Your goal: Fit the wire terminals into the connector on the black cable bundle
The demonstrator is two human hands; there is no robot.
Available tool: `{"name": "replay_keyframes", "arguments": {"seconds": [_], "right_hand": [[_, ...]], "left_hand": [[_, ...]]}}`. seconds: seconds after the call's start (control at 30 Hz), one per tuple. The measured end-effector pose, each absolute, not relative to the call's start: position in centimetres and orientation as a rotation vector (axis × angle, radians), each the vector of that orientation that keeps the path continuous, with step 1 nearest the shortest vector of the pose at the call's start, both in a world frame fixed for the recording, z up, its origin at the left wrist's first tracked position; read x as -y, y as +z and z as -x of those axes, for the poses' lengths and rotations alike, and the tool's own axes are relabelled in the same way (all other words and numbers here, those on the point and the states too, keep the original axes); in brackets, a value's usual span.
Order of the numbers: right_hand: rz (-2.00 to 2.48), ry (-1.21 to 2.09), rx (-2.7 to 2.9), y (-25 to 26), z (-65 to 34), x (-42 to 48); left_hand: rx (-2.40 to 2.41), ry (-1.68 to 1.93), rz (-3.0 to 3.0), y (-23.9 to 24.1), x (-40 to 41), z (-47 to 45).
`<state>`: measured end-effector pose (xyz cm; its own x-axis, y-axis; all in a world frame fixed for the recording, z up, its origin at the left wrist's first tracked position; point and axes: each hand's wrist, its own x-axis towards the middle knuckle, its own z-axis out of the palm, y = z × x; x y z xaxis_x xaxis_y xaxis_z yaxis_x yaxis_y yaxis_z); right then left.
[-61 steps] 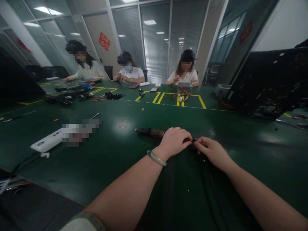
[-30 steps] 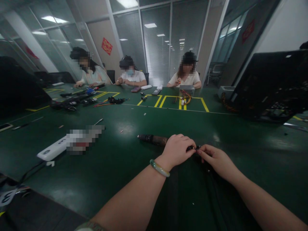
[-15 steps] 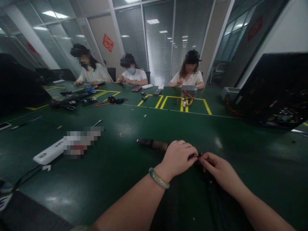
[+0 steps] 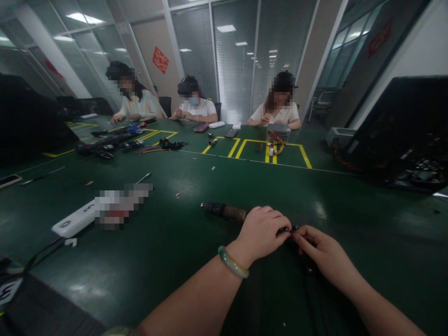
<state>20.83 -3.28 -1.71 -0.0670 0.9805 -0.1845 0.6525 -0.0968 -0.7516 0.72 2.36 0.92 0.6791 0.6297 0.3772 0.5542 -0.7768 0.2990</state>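
An electric screwdriver (image 4: 231, 212) with a black nose and a dark, see-through brownish body lies along the green table, its tip pointing left. My left hand (image 4: 264, 228), with a green bangle at the wrist, is wrapped over its rear end. Close against it, my right hand (image 4: 315, 245) pinches at the black cord end by the screwdriver's tail. The fingers hide most of the spot where cord and tool meet. From there the black cord (image 4: 310, 270) runs down toward the table's near edge.
At left lies a white power strip (image 4: 75, 217) beside a blurred patch. Black cable bundles (image 4: 101, 145) and a coloured-wire harness (image 4: 168, 143) lie farther back. An open black computer case (image 4: 392, 130) stands at right. Three people sit across the table, one behind a grey metal box (image 4: 278, 129).
The whole view has shifted slightly. Both hands keep their hold at the screwdriver's rear end, with hardly any visible movement.
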Motion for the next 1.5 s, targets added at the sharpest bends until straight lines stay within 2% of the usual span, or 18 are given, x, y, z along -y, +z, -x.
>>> {"name": "replay_keyframes", "arguments": {"seconds": [1.5], "right_hand": [[1.606, 0.857, 1.757, -1.43, -20.41, 3.66]], "left_hand": [[-0.906, 0.768, -2.784, 0.21, -2.18, -0.92]]}}
